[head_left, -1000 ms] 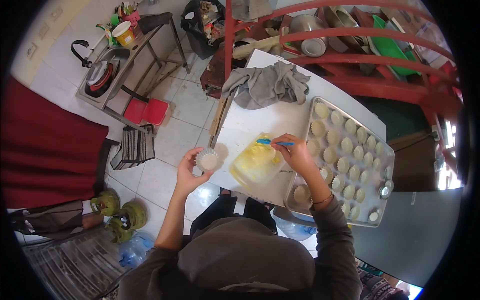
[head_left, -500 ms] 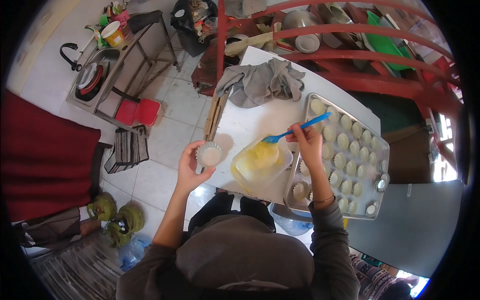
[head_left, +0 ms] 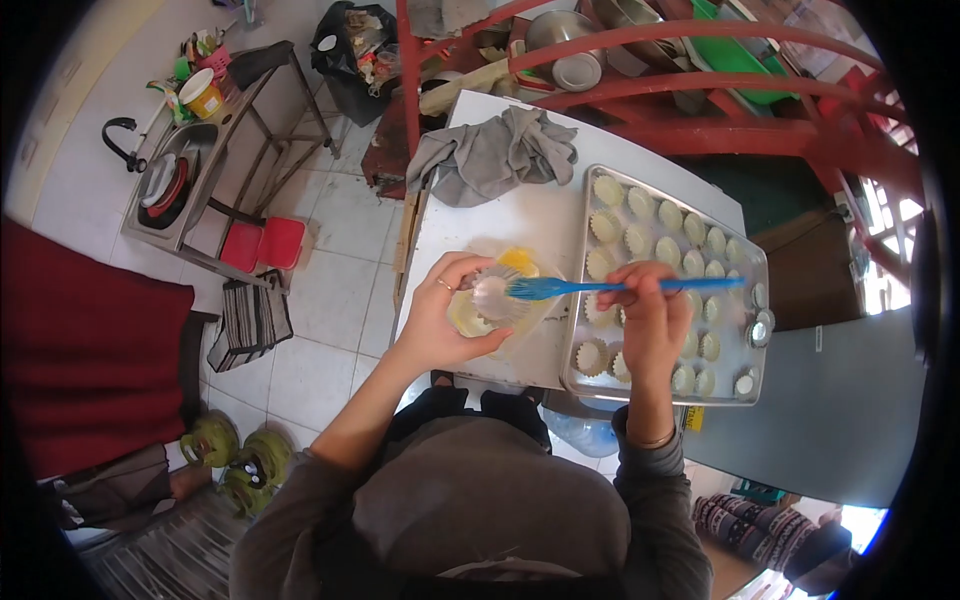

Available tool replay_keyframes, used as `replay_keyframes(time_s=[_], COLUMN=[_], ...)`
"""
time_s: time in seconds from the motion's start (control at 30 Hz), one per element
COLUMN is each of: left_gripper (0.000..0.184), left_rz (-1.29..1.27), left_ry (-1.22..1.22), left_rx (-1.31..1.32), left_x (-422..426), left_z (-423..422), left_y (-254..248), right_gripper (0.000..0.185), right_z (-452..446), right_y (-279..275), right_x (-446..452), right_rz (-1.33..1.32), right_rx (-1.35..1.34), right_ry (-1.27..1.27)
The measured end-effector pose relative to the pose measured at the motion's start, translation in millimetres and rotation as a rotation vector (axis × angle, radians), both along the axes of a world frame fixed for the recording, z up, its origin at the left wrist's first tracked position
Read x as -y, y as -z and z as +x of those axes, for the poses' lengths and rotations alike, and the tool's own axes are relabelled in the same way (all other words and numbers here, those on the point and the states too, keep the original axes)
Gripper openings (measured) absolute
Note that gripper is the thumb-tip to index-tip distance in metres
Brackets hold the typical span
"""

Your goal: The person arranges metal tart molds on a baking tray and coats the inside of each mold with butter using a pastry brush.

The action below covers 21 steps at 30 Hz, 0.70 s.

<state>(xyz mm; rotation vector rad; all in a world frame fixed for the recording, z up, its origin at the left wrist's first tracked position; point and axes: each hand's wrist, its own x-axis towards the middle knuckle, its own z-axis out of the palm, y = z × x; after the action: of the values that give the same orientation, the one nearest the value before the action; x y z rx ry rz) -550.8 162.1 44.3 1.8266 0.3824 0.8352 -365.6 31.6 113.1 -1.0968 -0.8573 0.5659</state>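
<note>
My left hand (head_left: 446, 318) grips a small fluted metal tart mould (head_left: 490, 297) by its sides, holding it above a clear plastic tub (head_left: 535, 335) smeared with yellow grease. In my right hand (head_left: 650, 308) is a blue pastry brush (head_left: 600, 286), held level by the handle. Its bristles reach the edge of the mould. The mould and my left hand hide part of the tub. On the right, a metal baking tray (head_left: 580, 388) carries rows of similar fluted moulds, and my right hand is over its left part.
A crumpled grey cloth (head_left: 495, 155) lies at the far end of the white table (head_left: 455, 225). Behind it stands a red metal rack (head_left: 700, 85) with bowls and a green basin. A sink (head_left: 195, 150) and a red stool (head_left: 262, 245) are at the left.
My left hand has brought the mould right, over the tub. The brush has come out of the yellow grease and swung level, its bristles now at the mould. The view has shifted slightly.
</note>
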Motion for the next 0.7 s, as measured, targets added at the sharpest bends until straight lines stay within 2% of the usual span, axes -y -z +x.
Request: replay_keyframes(time_s=[0.13, 0.17, 0.23, 0.33, 0.43, 0.53, 0.7], left_gripper=[0.069, 0.07, 0.073, 0.077, 0.081, 0.084, 0.084], left_rz=[-0.062, -0.085, -0.129, -0.44, -1.002, -1.292, -1.354], left_ry=[0.09, 0.102, 0.122, 0.285, 0.386, 0.445, 0.577], left_rx=[0.119, 0.195, 0.349, 0.441, 0.545, 0.61, 0.619], left_x=[5.0, 5.7, 6.3, 9.9, 24.1, 32.8, 34.3], left_z=[8.2, 10.5, 15.1, 16.1, 21.6, 24.5, 25.8], left_y=[-2.6, -2.4, -0.8, 7.9, 14.3, 12.4, 3.5], right_gripper=[0.005, 0.008, 0.008, 0.007, 0.007, 0.008, 0.008], right_z=[-14.7, -19.2, -21.6, -21.5, -20.8, -21.6, -22.8], right_y=[-4.7, -7.5, -10.7, -15.7, -17.5, -17.9, -15.4], right_x=[13.3, 17.3, 23.2, 30.7, 32.3, 31.9, 29.1], right_rz=[-0.03, -0.074, -0.101, -0.111, -0.087, -0.073, -0.059], right_rx=[0.63, 0.68, 0.661, 0.602, 0.58, 0.568, 0.564], right_ry=[-0.099, -0.103, -0.108, -0.095, -0.094, -0.096, -0.099])
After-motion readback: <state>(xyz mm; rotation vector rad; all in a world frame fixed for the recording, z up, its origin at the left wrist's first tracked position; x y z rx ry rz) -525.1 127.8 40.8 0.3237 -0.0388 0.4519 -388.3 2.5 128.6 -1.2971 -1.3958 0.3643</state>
